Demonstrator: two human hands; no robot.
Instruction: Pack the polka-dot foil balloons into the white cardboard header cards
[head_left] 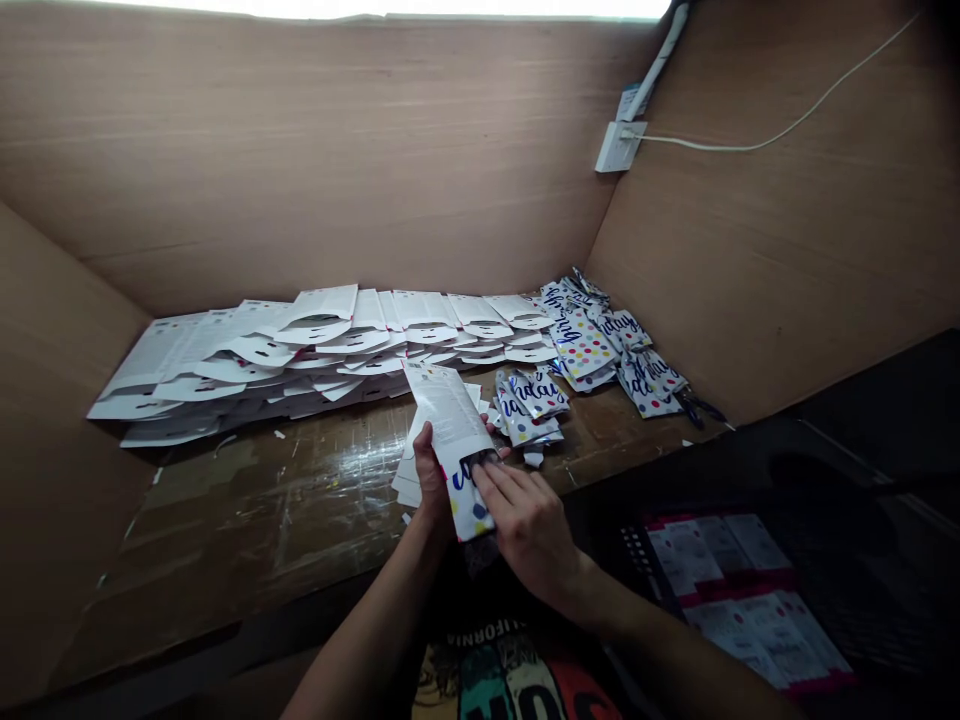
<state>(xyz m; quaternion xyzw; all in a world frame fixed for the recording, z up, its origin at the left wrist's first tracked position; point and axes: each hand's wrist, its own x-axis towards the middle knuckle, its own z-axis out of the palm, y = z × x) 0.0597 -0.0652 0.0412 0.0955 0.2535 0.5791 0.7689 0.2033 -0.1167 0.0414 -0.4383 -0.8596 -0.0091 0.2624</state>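
Brown board walls [300, 150] enclose a scuffed brown work surface [262, 520]. Far left to centre, a long overlapping row of white cards [322, 340] lies against the far wall. Near centre, a small stack of white cards [407, 480] sits just left of the hands. The left hand [431, 480] is closed on a white card [446, 415], held tilted above the surface. The right hand [529, 530] grasps a polka-dot printed pouch [471, 505], its fingers [510, 495] lying across the pouch where it meets the card's lower end. To the right lie loose printed pouches [592, 340]. Above them, a wall socket [619, 145] carries a white cable [780, 125]. Near right, red-and-white printed cards [742, 600] lie in a black crate [847, 590].
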